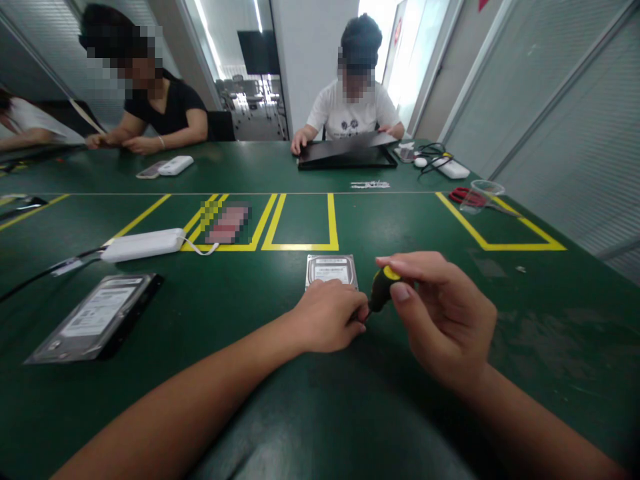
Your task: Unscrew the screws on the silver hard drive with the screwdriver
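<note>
A small silver hard drive (331, 268) with a white label lies on the green table, its near part covered by my left hand (331, 316). The fingers of that hand are curled closed at the drive's near right corner; exactly where they grip is hidden. My right hand (443, 313) pinches the black and yellow handle of a screwdriver (381, 292) between thumb and fingers. The screwdriver is tilted, its shaft pointing down and left toward my left fingertips. Its tip is hidden there. A larger hard drive (97, 317) lies flat to the left.
Behind the larger drive are a white power bank (145, 245) with cables and a blurred phone (229, 223). Red scissors (463, 196) and a clear plastic cup (479, 197) are at the back right. Across the table, a person handles a black panel (345, 150); other people sit left.
</note>
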Demonstrator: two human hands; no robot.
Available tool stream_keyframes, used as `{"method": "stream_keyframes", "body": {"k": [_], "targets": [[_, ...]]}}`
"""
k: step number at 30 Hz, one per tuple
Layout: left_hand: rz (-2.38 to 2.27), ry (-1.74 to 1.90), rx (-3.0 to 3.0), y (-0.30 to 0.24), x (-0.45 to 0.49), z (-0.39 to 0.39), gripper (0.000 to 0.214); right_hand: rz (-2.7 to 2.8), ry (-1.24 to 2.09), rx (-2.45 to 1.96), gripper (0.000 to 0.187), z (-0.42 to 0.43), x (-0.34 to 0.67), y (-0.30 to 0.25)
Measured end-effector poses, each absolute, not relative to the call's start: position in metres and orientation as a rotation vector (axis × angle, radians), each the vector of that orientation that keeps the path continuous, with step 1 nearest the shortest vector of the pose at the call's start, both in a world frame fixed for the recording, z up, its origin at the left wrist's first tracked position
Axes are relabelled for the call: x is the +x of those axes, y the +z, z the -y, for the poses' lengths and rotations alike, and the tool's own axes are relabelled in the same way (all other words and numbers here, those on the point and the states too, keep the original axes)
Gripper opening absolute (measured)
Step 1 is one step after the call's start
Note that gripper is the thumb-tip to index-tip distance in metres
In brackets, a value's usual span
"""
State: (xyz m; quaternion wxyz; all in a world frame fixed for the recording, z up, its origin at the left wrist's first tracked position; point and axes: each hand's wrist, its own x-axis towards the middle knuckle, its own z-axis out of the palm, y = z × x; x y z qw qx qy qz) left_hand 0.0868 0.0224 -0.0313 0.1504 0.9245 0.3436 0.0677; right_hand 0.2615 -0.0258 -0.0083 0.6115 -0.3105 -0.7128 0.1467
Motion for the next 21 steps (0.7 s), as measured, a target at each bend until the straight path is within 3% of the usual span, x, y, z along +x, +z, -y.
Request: {"method": "stream_keyframes", "body": {"k": [10,21], "targets": [[-0.959,0.167,2.671,-0.0307,0.0864,-0.0234,0.013,1.667,0.291,-0.745,0.031,0.0266,0.2612,-0.0062],[-1.004,0.178,2.656,-0.0313,0.0876,-0.0222,0.015,1.666,0.262,-0.750,0.038,0.0217,0.2624,-0.0096]]}}
